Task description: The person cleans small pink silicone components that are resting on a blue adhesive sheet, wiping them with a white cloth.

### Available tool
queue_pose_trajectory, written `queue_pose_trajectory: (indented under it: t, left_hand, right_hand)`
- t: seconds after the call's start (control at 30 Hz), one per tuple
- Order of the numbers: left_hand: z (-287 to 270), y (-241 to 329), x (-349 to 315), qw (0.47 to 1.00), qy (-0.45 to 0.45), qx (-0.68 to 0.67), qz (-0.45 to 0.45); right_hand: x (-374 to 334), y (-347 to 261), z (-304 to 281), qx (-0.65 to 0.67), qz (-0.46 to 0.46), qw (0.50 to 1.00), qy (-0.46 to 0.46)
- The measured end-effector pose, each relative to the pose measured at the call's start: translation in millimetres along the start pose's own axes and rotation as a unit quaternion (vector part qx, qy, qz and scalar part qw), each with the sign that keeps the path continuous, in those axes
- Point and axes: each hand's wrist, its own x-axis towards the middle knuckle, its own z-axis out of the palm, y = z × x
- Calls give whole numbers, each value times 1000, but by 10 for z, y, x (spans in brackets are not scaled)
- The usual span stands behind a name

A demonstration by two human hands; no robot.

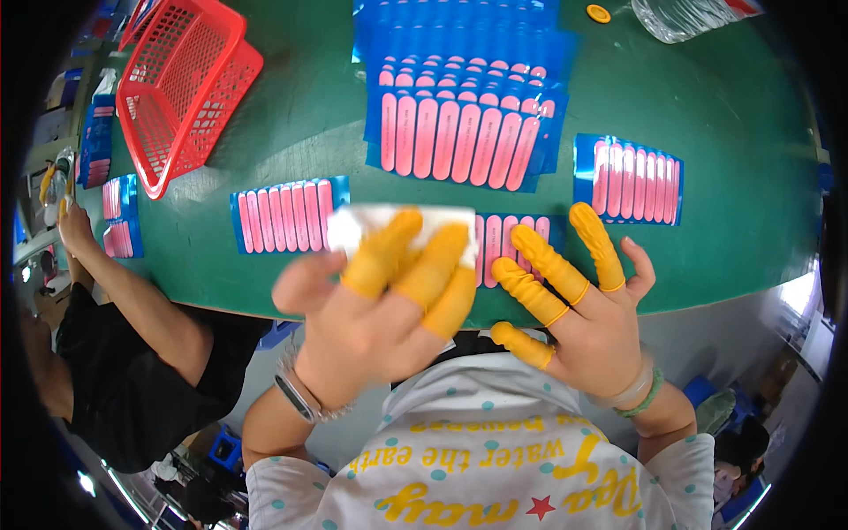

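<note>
Head view: your left hand [371, 309] grips a white cloth [402, 221] w/ capped fingers, just above a blue card of pink strips [512, 243] at the table [724, 177] edge. Right hand [583, 300] is spread flat on that card, grasping nothing.

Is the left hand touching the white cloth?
Touching. The head view shows the left hand with its capped fingertips lying over the white cloth's near edge, no gap between them. The hand is motion-blurred, so how tightly it holds is unclear.

Green table [724, 177]; blue cards [464, 132] striped with pink strips; a red mesh basket [181, 84]. Both hands [380, 309] wear orange-yellow finger covers [530, 287] — the shirt [477, 468] is white with teal dots.
</note>
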Motion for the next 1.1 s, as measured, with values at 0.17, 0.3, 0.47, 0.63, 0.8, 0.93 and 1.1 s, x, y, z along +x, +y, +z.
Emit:
queue_pose_trajectory:
  t: [0.17,0.3,0.47,0.63,0.8,0.93,1.1]
  left_hand:
    - [-134,145,-251,997,-7,31,74]
    - [13,64,14,1000,10,-5,8]
    - [7,101,-85,1000,-2,-24,5]
    - [-279,281,-306,993,-74,-86,-24]
    - [-190,136,-375,989,44,-71,-125]
    - [-16,21,-411,974,123,-22,-187]
    - [39,-24,-436,972,140,26,-190]
  right_hand:
    - [-33,14,23,-5,-18,1000,-14]
    - [-33,-9,5,-4,-15,1000,-15]
    - [-5,-32,27,9,4,1000,-1]
    - [-20,-4,12,-3,-11,1000,-12]
    - [15,-32,-8,25,20,999,-20]
    - [1,-15,-1,20,2,999,-31]
    - [13,-16,3,19,3,999,-35]
